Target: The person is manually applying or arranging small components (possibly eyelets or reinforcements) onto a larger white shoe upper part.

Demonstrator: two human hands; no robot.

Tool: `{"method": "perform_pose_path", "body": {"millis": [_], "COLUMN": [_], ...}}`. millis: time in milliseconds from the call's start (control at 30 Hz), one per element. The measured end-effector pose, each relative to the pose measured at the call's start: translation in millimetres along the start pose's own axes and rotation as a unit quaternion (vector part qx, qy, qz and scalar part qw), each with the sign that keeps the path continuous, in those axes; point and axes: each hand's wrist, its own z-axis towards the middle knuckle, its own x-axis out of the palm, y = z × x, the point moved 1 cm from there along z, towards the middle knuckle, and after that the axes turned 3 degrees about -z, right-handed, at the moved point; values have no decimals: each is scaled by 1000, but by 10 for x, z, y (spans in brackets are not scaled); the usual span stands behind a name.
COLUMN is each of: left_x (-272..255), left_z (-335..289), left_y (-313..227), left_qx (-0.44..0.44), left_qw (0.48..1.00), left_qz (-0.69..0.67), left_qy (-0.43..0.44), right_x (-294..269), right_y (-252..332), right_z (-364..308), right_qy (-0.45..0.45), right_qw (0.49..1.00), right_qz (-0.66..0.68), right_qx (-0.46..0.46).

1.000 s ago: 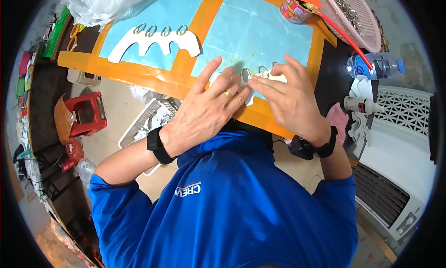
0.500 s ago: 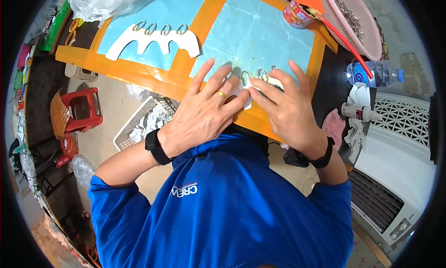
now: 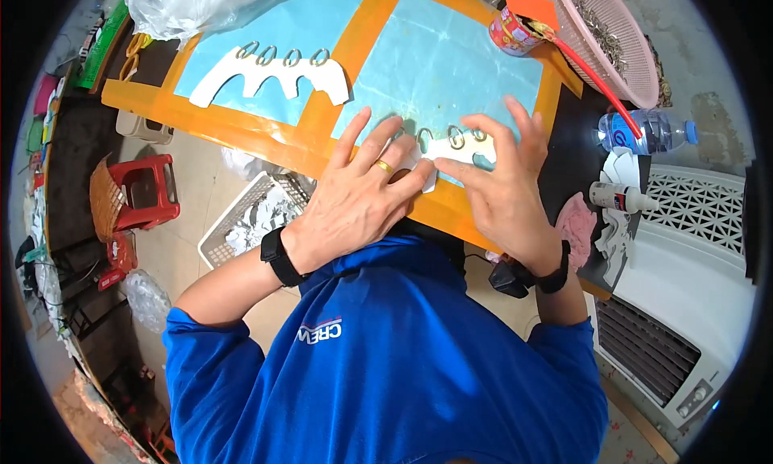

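Note:
A white scalloped piece with oval metal rings along its far edge lies on the blue and orange work surface, close to my body. My left hand rests flat over its left end, fingers stretched and apart, hiding part of it. At the right end, my right hand has its thumb tip against the piece's near edge. Its index finger curves near the rings, while the other fingers stand raised; nothing shows held in it. Farther left lies a similar white arched piece with several metal rings on it.
Clear plastic bag lies at the far left. At the far right are a red cup with a red stick, a pink basket of small metal parts, a water bottle and a white glue bottle. Below stands a scrap-filled basket.
My right hand's fingers have lifted and spread away from the rings, uncovering more of the white piece's right end. My left hand stays on the piece.

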Motion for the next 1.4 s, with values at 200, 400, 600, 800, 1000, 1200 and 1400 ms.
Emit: {"method": "perform_pose_path", "body": {"millis": [200, 400, 600, 800, 1000, 1200, 1400], "left_x": [11, 10, 38, 53, 32, 7, -18], "left_z": [-12, -14, -35, -41, -27, -6, -65], "left_y": [-1, -8, -3, 0, 23, 67, 105], "left_qx": [1, 0, 0, 4, 33, 18, 12], "left_qw": [1000, 1000, 1000, 1000, 997, 999, 1000], "left_qz": [-2, 3, 4, 18, 66, 20, -5], "left_qy": [-4, -6, -18, -21, -12, -18, -1], "right_x": [-109, 211, 314, 262, 187, 239, 309], "right_y": [-176, -35, 30, 199, 229, 48, 20], "right_z": [-37, 32, 17, 106, 300, 338, 353], "right_qy": [-229, -69, -15, 7, 32, 37, 18], "right_qw": [970, 978, 979, 996, 999, 997, 995], "right_qz": [85, 192, 203, 89, 13, 19, 96], "right_qx": [-2, -33, -2, 5, -41, -62, -13]}}
